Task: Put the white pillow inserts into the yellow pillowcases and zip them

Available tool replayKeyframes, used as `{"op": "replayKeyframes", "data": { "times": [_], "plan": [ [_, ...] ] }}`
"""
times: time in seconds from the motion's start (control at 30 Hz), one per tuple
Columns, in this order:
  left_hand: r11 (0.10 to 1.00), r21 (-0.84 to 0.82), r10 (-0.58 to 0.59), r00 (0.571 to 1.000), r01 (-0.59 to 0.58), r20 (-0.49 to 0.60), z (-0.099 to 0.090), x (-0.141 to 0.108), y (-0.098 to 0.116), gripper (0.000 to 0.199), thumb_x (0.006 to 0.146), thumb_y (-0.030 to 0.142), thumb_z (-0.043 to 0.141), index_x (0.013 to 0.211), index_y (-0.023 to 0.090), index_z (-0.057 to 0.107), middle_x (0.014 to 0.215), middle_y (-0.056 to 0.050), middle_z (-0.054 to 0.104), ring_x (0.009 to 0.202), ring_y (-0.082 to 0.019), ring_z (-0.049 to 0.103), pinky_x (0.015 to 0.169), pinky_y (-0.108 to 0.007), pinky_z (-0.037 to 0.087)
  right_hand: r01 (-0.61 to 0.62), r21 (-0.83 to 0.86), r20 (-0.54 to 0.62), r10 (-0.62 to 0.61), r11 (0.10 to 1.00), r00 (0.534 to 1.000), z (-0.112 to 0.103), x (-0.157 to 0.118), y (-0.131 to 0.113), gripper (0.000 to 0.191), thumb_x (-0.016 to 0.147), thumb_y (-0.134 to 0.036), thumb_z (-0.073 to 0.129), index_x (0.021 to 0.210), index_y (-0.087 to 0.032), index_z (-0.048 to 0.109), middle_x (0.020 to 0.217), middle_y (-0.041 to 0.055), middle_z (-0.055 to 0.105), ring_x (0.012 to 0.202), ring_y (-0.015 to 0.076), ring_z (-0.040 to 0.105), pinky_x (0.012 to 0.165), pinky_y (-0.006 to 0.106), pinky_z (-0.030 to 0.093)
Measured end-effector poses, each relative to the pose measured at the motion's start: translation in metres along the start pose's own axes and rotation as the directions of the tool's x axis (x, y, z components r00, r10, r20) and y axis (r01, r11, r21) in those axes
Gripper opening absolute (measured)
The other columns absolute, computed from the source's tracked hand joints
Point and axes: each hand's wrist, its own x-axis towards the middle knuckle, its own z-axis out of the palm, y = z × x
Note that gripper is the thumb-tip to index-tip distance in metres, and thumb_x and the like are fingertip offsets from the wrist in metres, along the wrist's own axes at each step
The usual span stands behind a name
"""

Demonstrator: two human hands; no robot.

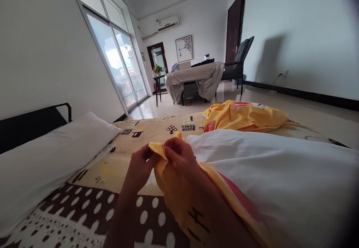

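Note:
My left hand (pixel 141 165) pinches the edge of a yellow pillowcase (pixel 171 182) between thumb and fingers. Close beside it, my right hand (pixel 183 158) has its fingers closed on the same edge. The cloth hangs down below both hands and carries dark printed marks. Part of it runs under my right forearm, where a pink patch shows alongside a white pillow (pixel 269 162). A second yellow printed cloth (pixel 246 117) lies crumpled beyond that pillow. Part of the fabric edge is hidden by my fingers.
Another white pillow (pixel 70 147) lies at the left by a black headboard (pixel 30 124). A patterned brown and cream blanket (pixel 126 180) covers the bed. Farther off stand a covered table (pixel 193 74), a black chair (pixel 238 63) and a plant stand (pixel 157 87).

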Motion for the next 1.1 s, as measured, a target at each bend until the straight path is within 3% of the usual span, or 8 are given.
{"op": "replayKeyframes", "data": {
  "times": [0.1,0.3,0.4,0.53,0.63,0.73,0.9,1.1],
  "plan": [
    [0.999,-0.034,-0.022,0.996,0.025,0.088,-0.001,-0.004,0.006,0.027,0.073,0.033,0.068,0.091,0.013,0.068,0.083,-0.004,0.070,0.080,-0.018,0.063,0.067,-0.022,0.048,-0.025,0.014,0.048,0.024,1.000,0.999,-0.003,0.001,0.001,0.026,0.077,-0.032,0.059,0.098,-0.018,0.059,0.061,-0.0050,0.051,0.052,0.0088,0.047,0.050,0.022,0.036],
    [0.999,-0.002,-0.047,0.988,0.047,0.148,-0.003,-0.008,0.010,0.027,0.076,0.031,0.066,0.098,0.015,0.069,0.090,-0.004,0.071,0.086,-0.019,0.064,0.075,-0.025,0.049,-0.072,-0.054,0.114,0.078,0.996,0.990,-0.002,0.001,0.007,0.016,0.075,-0.031,0.060,0.081,-0.017,0.058,0.068,-0.0010,0.057,0.060,0.0109,0.052,0.056,0.023,0.039],
    [0.999,-0.003,-0.047,0.987,0.048,0.153,-0.004,-0.007,0.011,0.028,0.076,0.032,0.066,0.097,0.015,0.069,0.088,-0.004,0.071,0.086,-0.019,0.064,0.074,-0.025,0.048,-0.041,-0.128,0.043,0.047,0.991,0.998,-0.001,0.000,0.005,0.014,0.077,-0.031,0.057,0.080,-0.018,0.056,0.069,-0.0006,0.058,0.062,0.0118,0.053,0.056,0.023,0.040],
    [0.996,-0.037,-0.077,0.986,0.083,0.150,-0.003,-0.005,0.014,0.029,0.073,0.033,0.068,0.095,0.013,0.069,0.084,-0.004,0.070,0.084,-0.019,0.063,0.070,-0.023,0.048,0.046,-0.347,-0.108,-0.089,0.937,0.990,-0.001,-0.002,0.001,0.012,0.082,-0.031,0.050,0.078,-0.019,0.052,0.067,-0.0011,0.058,0.062,0.0122,0.053,0.058,0.024,0.039],
    [0.989,-0.080,-0.107,0.982,0.120,0.154,-0.003,-0.003,0.013,0.031,0.071,0.033,0.070,0.094,0.012,0.069,0.084,-0.004,0.069,0.080,-0.018,0.062,0.068,-0.023,0.047,0.074,-0.480,-0.154,-0.167,0.874,0.974,-0.001,-0.003,0.002,0.013,0.086,-0.030,0.046,0.080,-0.020,0.050,0.073,0.0002,0.060,0.067,0.0137,0.055,0.063,0.026,0.039],
    [0.984,-0.122,-0.114,0.983,0.132,0.148,-0.003,0.000,0.007,0.030,0.069,0.032,0.072,0.090,0.012,0.069,0.078,-0.003,0.067,0.073,-0.016,0.059,0.066,-0.022,0.046,0.044,-0.567,-0.162,-0.164,0.822,0.973,-0.001,-0.002,0.006,0.014,0.088,-0.030,0.043,0.080,-0.021,0.050,0.074,0.0007,0.061,0.068,0.0146,0.055,0.065,0.027,0.039],
    [0.976,-0.185,-0.119,0.993,0.117,-0.002,-0.003,0.005,-0.003,0.032,0.069,0.036,0.072,0.090,0.012,0.070,0.073,-0.002,0.065,0.067,-0.012,0.055,0.063,-0.021,0.045,-0.019,-0.549,-0.212,-0.117,0.835,0.970,0.002,-0.004,-0.002,0.013,0.083,-0.031,0.051,0.077,-0.020,0.051,0.068,-0.0004,0.061,0.061,0.0131,0.054,0.059,0.025,0.038],
    [0.982,-0.186,-0.052,0.998,0.043,-0.047,0.003,0.004,0.002,0.030,0.066,0.033,0.073,0.087,0.013,0.071,0.072,-0.001,0.064,0.065,-0.012,0.052,0.064,-0.022,0.044,-0.029,-0.420,-0.030,0.018,0.907,0.999,0.011,-0.013,-0.023,0.021,0.084,-0.038,0.054,0.078,-0.018,0.060,0.074,0.0022,0.066,0.066,0.0142,0.059,0.060,0.025,0.040]
  ]
}}
